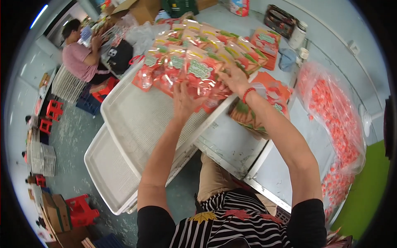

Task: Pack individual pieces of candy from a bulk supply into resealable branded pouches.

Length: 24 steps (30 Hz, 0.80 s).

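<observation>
Beyond a black-and-white striped garment, left hand and right hand sit apart against glossy red-and-tan plastic pouches on a white perforated tray, grip unclear; likely light, slippery, best pinched at edges.

The upper tray offers room at its near end; pouches block beyond

Right grip blurred; green bag cut off above.

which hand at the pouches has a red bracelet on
The right hand: a red bracelet circles its wrist, while the left hand has a bare wrist.
</observation>
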Motion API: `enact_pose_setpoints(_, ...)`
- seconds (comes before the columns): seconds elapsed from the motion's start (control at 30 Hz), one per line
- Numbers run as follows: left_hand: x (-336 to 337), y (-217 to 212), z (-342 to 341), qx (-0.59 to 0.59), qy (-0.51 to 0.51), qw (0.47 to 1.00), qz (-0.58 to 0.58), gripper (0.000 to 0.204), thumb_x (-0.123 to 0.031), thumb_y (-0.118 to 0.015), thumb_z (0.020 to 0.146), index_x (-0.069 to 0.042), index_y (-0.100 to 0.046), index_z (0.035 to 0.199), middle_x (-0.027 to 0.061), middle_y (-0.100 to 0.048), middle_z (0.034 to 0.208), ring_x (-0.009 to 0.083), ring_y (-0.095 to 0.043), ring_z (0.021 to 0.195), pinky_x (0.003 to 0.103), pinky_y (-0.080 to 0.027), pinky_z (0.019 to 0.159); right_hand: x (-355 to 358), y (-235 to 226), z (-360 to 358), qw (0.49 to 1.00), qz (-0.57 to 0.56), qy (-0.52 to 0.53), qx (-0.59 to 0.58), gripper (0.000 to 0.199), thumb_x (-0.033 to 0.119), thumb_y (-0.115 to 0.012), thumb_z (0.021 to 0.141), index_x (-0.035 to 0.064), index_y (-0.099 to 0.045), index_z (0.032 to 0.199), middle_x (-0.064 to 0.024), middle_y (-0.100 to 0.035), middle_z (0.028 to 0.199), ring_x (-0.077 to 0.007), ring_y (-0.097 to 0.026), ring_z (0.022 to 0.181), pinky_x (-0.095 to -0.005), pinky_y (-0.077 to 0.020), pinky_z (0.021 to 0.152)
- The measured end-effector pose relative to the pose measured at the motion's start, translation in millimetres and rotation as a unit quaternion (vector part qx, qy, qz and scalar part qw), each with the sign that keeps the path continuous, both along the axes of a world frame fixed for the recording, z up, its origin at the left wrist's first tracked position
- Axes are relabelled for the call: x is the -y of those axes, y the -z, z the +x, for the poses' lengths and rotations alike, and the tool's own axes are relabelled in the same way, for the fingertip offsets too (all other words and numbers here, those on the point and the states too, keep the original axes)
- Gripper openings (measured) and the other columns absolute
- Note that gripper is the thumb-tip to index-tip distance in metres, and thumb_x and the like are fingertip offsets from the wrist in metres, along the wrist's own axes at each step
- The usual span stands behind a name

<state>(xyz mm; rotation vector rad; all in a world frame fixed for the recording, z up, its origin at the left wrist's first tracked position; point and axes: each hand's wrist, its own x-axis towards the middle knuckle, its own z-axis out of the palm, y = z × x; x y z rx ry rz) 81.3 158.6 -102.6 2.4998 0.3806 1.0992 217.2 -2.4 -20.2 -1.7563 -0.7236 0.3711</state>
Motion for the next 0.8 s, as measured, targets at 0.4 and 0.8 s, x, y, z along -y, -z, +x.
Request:
enact_pose_setpoints(0.4,10.0,-4.8,-18.0,-0.028,-0.002,1.000,-0.008,0.070,-0.025,-0.085,0.067,-0.002,-0.048,0.123,0.0188,-0.051,0.114,0.0339,-0.052,0.105,0.043,-0.046,0.087,222.9,65.6,-155.8,0.984,-0.065,-0.086,0.143,0.019,0.017,-0.060,0.091,0.0048,-0.064,0.105,-0.0119,-0.067,0.079,-0.0216,-0.067,0.065,-0.0332,-0.0532,0.063)
enact_pose_setpoints(0.8,227.3,-41.0,48.8,-0.129,0.320,0.923,0.170,0.036,-0.022,-0.073,0.074,-0.006,-0.062,0.104,0.0109,-0.060,0.102,0.0290,-0.057,0.095,0.036,-0.049,0.082,308.9,92.0,-183.7,0.988,-0.039,0.058,-0.140,0.019,0.007,-0.053,0.095,-0.0018,-0.060,0.110,-0.0041,-0.064,0.080,-0.0083,-0.059,0.068,-0.0221,-0.0507,0.066)
